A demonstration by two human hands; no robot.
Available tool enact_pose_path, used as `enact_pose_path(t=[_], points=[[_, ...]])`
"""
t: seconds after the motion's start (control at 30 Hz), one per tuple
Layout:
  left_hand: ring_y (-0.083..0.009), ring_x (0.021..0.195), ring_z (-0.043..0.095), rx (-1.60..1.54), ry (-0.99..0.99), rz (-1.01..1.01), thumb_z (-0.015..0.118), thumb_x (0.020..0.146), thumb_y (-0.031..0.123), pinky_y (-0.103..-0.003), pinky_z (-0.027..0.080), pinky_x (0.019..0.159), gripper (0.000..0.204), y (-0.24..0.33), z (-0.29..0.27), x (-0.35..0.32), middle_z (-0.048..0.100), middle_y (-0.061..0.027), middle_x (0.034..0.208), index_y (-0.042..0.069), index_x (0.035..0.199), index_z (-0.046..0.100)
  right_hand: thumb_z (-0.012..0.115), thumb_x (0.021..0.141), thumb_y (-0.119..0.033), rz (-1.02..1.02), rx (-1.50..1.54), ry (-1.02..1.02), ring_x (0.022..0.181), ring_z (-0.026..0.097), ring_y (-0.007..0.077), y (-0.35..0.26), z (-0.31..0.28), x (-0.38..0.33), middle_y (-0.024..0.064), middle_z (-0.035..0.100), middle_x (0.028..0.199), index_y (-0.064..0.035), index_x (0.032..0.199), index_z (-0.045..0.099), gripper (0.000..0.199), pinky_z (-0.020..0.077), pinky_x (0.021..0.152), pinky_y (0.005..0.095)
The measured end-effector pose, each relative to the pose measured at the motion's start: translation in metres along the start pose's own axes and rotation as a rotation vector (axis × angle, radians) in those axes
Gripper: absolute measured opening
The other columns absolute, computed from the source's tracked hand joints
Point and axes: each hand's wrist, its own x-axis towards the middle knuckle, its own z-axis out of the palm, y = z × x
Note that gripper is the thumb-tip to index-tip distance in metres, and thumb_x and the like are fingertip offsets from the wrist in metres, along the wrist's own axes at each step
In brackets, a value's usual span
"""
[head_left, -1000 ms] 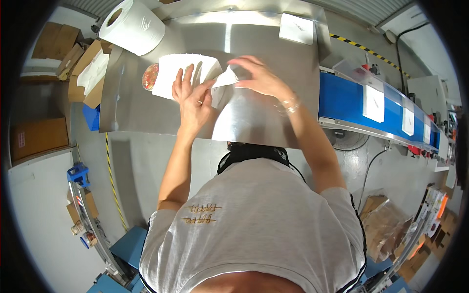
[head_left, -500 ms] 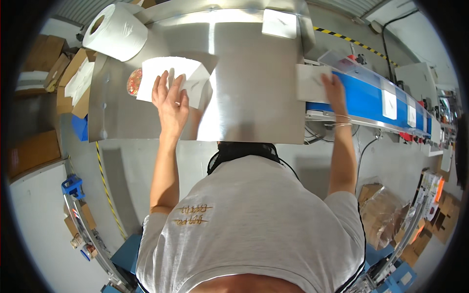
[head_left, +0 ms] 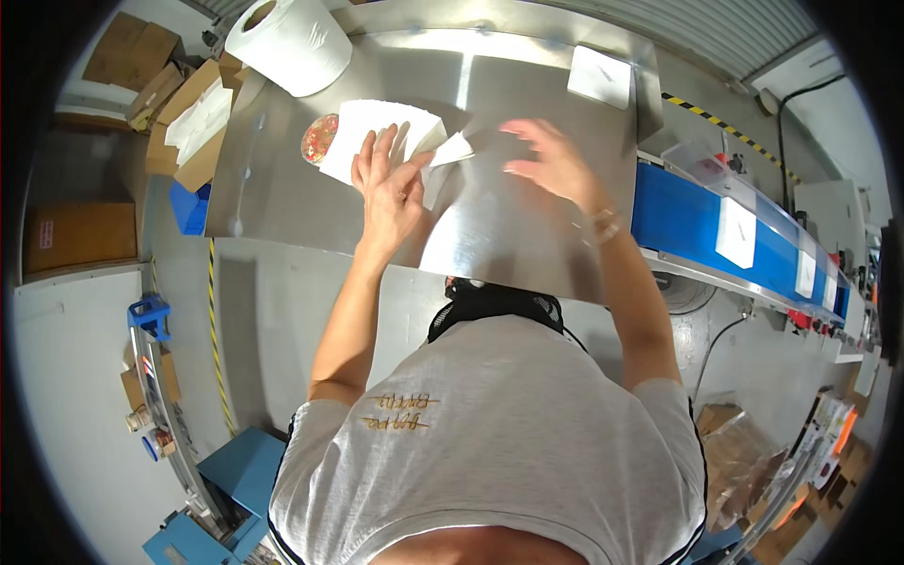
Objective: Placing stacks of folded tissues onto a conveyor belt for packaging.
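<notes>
A fanned stack of flat white sheets [head_left: 350, 141], possibly cards or thin packets, lies on the left part of a steel table [head_left: 527, 85]. My left hand [head_left: 386, 193] rests on the stack with its fingers stretched and apart. By its thumb, one white sheet [head_left: 454, 151] juts out to the right. Partly behind the stack's left edge sits a round, speckled red object [head_left: 319, 138]; its kind is unclear. My right hand [head_left: 556, 169], smeared by motion, hangs over the table to the right of the stack. Its fingers are spread, with nothing in them.
On the right runs a blue conveyor belt [head_left: 673, 212] carrying several white sheets [head_left: 736, 233] beneath a clear side guard. A big white roll [head_left: 292, 47] stands at the back left. Another white sheet [head_left: 600, 77] lies far right on the table. An open cardboard box [head_left: 198, 122] stands left.
My right hand has let go of a white sheet at the conveyor and swung left over the table. A sheet now juts from the stack by my left thumb. The whole view has shifted.
</notes>
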Motion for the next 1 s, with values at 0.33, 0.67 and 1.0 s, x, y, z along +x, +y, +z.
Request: enact_pose_path(t=[0.33, 0.67, 1.0], points=[[-0.0373, 0.134, 0.029, 0.106, 0.079, -0.025, 0.063, 0.083, 0.015, -0.051, 0.020, 0.109, 0.038, -0.019, -0.005, 0.003, 0.039, -0.0167, 0.141, 0.011, 0.121, 0.061, 0.058, 0.094, -0.023, 0.148, 0.467, 0.153, 0.082, 0.048, 0.0054, 0.030, 0.021, -0.016, -0.0021, 0.054, 0.092, -0.0029, 0.113, 0.053, 0.028, 0.0436, 0.072, 0.0232], [-0.0400, 0.128, 0.036, 0.203, 0.106, 0.094, 0.060, 0.080, 0.000, -0.053, 0.029, 0.105, 0.037, -0.016, -0.003, -0.001, 0.046, -0.0166, 0.134, 0.010, 0.116, 0.062, 0.067, 0.086, -0.039, 0.731, -0.488, 0.635, 0.064, 0.051, 0.0149, 0.139, -0.156, -0.165, 0.0082, 0.060, 0.074, -0.0023, 0.097, 0.064, 0.039, 0.0420, 0.058, 0.0291], [-0.0406, 0.133, 0.028, 0.056, 0.093, 0.067, 0.061, 0.073, 0.000, -0.052, 0.018, 0.108, 0.034, -0.017, -0.006, -0.001, 0.042, -0.0128, 0.140, 0.014, 0.102, 0.071, 0.075, 0.077, -0.020, 0.075, -0.108, 0.025, 0.112, 0.055, 0.0266, 0.010, -0.007, -0.011, 0.0090, 0.055, 0.125, -0.0148, 0.127, 0.054, 0.054, 0.0473, 0.090, 0.0355]])
